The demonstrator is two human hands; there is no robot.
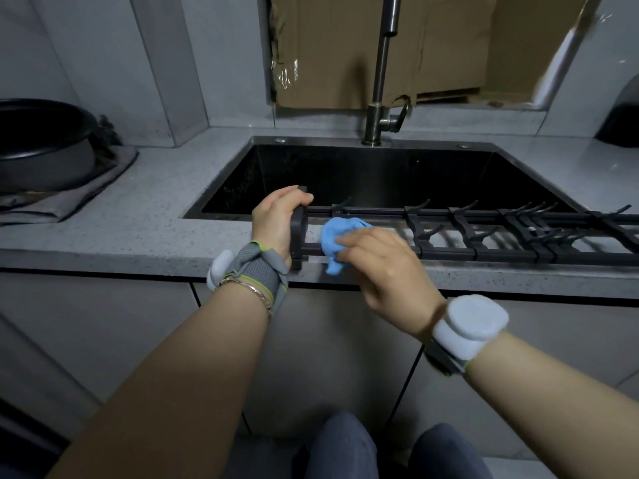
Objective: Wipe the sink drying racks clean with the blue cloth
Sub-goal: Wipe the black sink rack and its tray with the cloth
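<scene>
Black drying rack lies along the front lip of the dark sink, partly on the grey worktop, running off to the right.

Left hand – fingers curled over the rack's left end piece, clamped on it.

Right hand – fingers bent round the bunched blue cloth, pressing it on the near rail just beside the end piece. Part of the cloth hangs over the worktop edge.

The hands are near each other, not touching.

Faucet stands behind the sink, cardboard behind it. Dark pan sits far left on a folded grey towel.
</scene>
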